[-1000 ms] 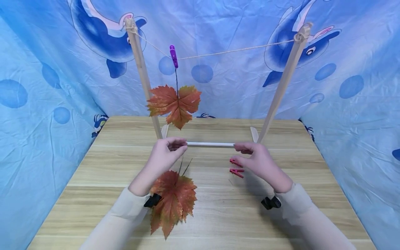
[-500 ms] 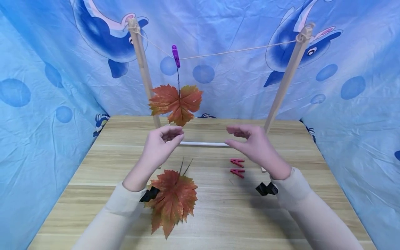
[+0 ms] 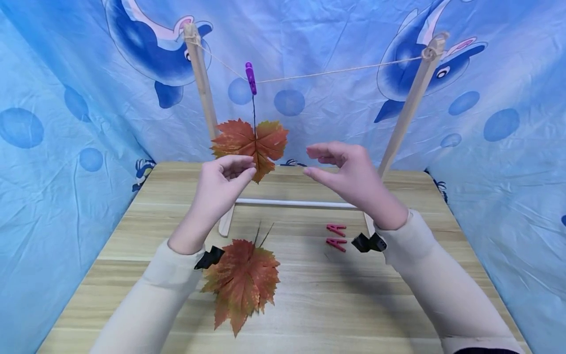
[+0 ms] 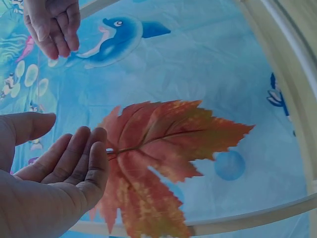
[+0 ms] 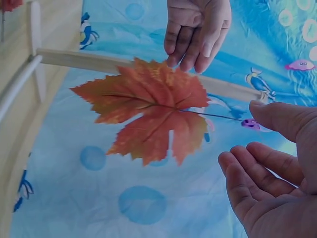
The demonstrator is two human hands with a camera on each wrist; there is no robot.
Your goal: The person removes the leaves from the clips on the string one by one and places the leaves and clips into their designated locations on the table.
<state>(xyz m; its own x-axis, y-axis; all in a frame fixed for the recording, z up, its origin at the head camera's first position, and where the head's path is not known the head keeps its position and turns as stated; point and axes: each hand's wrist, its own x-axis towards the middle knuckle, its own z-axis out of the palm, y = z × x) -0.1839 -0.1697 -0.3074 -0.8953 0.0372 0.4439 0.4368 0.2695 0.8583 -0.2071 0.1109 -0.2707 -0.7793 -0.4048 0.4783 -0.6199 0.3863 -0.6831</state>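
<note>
A red-orange maple leaf (image 3: pixel 271 135) hangs by its dark stem from a purple clothespin (image 3: pixel 250 78) on the string (image 3: pixel 336 72). My left hand (image 3: pixel 216 191) is raised in front of the leaf's lower left part, thumb and fingers apart and holding nothing. To the right of the leaf, my right hand (image 3: pixel 353 174) is up with loosely bent fingers and an unfilled gap to the thumb. In the right wrist view the hanging leaf (image 5: pixel 153 106) shows whole, beyond the right hand's fingers (image 5: pixel 242 186). Overlapping maple leaves (image 3: pixel 247 275) lie on the table below the left hand.
Two pink clothespins (image 3: pixel 337 245) lie on the wooden table (image 3: pixel 309 305) at centre right. The string runs between a left wooden post (image 3: pixel 201 81) and a right wooden post (image 3: pixel 411 105). A white rod (image 3: pixel 296 202) joins the stand's feet. Blue dolphin-print cloth (image 3: pixel 318 128) surrounds the table.
Both hands have risen from the white rod toward the height of the hanging leaf, leaving the rod and clothespins uncovered. The stand's feet now show nearer the front.
</note>
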